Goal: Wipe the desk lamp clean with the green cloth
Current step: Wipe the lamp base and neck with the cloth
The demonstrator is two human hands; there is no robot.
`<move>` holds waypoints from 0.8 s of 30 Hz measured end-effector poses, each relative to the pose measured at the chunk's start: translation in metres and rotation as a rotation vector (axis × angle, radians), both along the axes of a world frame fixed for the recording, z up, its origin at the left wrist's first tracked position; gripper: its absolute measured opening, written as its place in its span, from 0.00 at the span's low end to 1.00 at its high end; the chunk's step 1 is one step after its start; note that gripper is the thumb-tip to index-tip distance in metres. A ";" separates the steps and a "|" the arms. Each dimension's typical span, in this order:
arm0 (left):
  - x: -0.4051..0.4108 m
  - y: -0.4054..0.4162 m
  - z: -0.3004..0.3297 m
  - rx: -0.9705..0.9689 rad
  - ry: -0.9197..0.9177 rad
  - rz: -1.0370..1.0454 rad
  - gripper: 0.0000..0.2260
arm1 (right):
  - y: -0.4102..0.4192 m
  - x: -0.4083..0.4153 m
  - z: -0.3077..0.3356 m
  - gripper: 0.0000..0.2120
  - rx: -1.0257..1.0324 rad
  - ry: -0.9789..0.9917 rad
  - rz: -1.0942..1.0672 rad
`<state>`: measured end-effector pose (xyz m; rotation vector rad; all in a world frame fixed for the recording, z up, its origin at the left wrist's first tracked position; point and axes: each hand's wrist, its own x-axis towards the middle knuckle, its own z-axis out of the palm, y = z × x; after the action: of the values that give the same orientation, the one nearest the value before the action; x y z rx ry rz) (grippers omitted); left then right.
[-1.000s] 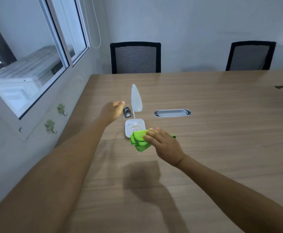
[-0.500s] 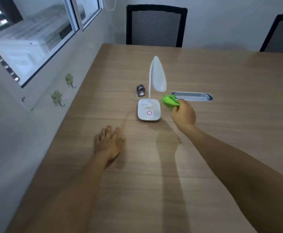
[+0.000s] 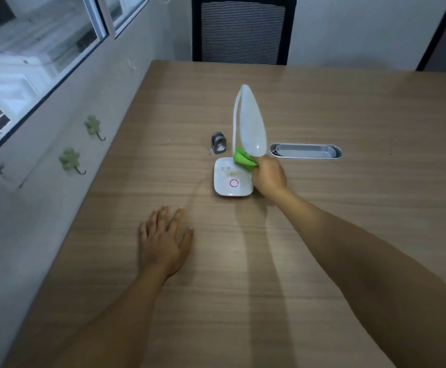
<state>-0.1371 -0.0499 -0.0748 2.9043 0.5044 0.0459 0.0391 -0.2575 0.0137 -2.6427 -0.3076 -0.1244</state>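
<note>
A white desk lamp [image 3: 251,126] stands on the wooden table [image 3: 349,208], its long head hanging down over a square base [image 3: 230,181] that has brownish specks and a pink ring on it. My right hand [image 3: 269,177] is closed around the bunched green cloth [image 3: 243,159] and holds it over the back right corner of the base, just under the tip of the lamp head. My left hand [image 3: 163,240] lies flat on the table, fingers spread, nearer to me and left of the lamp, holding nothing.
A small grey metal object [image 3: 218,142] stands just left of the lamp. A grey oval cable tray [image 3: 305,151] is set into the table to its right. Two black mesh chairs [image 3: 243,30] stand at the far side. A wall with green hooks [image 3: 69,159] and a window borders the left edge.
My right hand has carried the green cloth leftward from beside the lamp head onto the back of the base. My left hand, earlier up near the lamp, now rests flat on the table.
</note>
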 end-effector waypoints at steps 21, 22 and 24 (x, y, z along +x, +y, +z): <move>-0.001 -0.001 0.000 -0.019 -0.026 -0.007 0.31 | 0.000 -0.025 0.004 0.17 -0.080 -0.176 0.348; -0.001 -0.002 0.000 -0.017 -0.027 -0.006 0.31 | 0.000 -0.028 0.001 0.17 -0.100 -0.136 0.354; -0.001 -0.001 -0.001 -0.008 -0.037 -0.007 0.30 | -0.004 -0.038 -0.007 0.19 -0.119 -0.119 0.371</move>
<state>-0.1379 -0.0511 -0.0759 2.8911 0.4871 0.0962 0.0013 -0.2618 0.0063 -2.6456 -0.8614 -0.1453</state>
